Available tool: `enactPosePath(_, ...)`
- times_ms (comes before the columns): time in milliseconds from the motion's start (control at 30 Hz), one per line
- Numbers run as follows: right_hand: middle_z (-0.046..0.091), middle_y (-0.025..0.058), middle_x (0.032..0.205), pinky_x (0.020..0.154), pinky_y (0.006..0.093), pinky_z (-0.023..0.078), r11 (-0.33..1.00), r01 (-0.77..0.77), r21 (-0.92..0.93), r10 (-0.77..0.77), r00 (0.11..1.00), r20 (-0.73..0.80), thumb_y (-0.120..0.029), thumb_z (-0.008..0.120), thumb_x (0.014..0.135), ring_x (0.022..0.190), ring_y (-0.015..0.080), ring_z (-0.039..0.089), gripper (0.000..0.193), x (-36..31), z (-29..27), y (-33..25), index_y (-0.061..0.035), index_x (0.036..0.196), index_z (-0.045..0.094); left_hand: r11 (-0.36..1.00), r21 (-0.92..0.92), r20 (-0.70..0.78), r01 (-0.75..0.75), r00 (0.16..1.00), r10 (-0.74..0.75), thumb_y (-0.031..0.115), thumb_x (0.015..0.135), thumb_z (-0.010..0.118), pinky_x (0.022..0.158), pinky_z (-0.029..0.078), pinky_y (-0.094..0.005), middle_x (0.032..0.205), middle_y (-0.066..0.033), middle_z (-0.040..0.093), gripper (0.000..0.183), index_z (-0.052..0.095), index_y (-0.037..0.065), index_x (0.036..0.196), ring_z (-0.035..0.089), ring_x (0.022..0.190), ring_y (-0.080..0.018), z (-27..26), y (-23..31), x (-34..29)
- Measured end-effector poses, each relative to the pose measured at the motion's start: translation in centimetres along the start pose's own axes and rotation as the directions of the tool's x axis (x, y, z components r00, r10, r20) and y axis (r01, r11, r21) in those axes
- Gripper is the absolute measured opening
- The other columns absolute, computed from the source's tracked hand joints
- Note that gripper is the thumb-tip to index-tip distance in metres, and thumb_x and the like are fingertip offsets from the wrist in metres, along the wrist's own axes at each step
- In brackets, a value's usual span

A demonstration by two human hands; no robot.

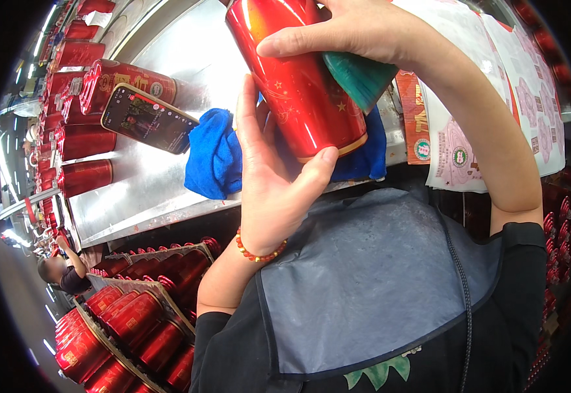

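A glossy red metal canister with gold stars and a gold rim lies tilted across my hands, its far end cut off by the picture's top edge. My left hand cradles its near end, the thumb at the gold rim and the fingers along the left side. Over the canister's right side curls my right hand, its thumb laid across the red surface and its other fingers mostly hidden. A green flat scraper-like piece sticks out beneath that palm against the canister. Under the canister lies a bunched blue cloth.
On the metal table a phone leans against a red canister. More red canisters line the left side, and others fill crates below. Printed sheets lie at right. Another person is far left.
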State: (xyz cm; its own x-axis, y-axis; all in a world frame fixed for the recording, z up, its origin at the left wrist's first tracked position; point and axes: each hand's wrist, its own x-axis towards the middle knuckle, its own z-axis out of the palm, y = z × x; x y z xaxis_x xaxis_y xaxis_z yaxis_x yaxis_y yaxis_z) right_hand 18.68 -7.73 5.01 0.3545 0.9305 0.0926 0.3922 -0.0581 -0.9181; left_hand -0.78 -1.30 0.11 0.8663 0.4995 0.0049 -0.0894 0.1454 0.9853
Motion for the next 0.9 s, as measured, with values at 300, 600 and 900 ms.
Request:
enactPosePath(300, 0.055, 0.021, 0.132, 0.1, 0.0428, 0.051, 0.995, -0.085, -0.059, 0.085, 0.996, 0.002, -0.061, 0.086, 0.07, 0.12, 0.0336, 0.059, 0.097, -0.3, -0.1, -0.7, -0.0048, 0.14, 0.05, 0.999, -0.035, 0.021, -0.002, 1.0, 0.003, -0.003, 0.087, 0.071, 0.117, 0.039, -0.0463, 0.157, -0.0187, 0.03, 0.107, -0.001, 0.01, 0.164, 0.04, 0.143, -0.0293, -0.3, 0.0, 0.1)
enactPosePath(600, 0.058, 0.0197, 0.13, 0.098, 0.0423, 0.052, 0.998, -0.048, 0.033, 0.046, 0.997, 0.059, -0.057, 0.088, 0.07, 0.118, 0.0306, 0.06, 0.096, -0.1, -0.6, -0.2, -0.0048, 0.14, 0.049, 1.0, -0.001, 0.006, 0.002, 1.0, -0.002, -0.003, 0.087, 0.072, 0.117, 0.04, -0.0458, 0.155, -0.0199, 0.032, 0.109, -0.003, 0.012, 0.164, 0.041, 0.142, -0.0296, -0.1, -0.1, 0.1)
enactPosePath(900, 0.05, 0.0209, 0.138, 0.102, 0.0461, 0.051, 0.998, -0.06, -0.016, 0.06, 0.998, -0.032, -0.056, 0.088, 0.07, 0.126, 0.0342, 0.055, 0.099, -0.4, 0.4, -0.7, -0.0088, 0.145, 0.044, 1.0, 0.006, 0.029, 0.003, 1.0, -0.004, -0.002, 0.087, 0.073, 0.117, 0.04, -0.0465, 0.155, -0.0204, 0.032, 0.109, -0.004, 0.009, 0.163, 0.041, 0.142, -0.0297, -0.4, -0.1, 0.4)
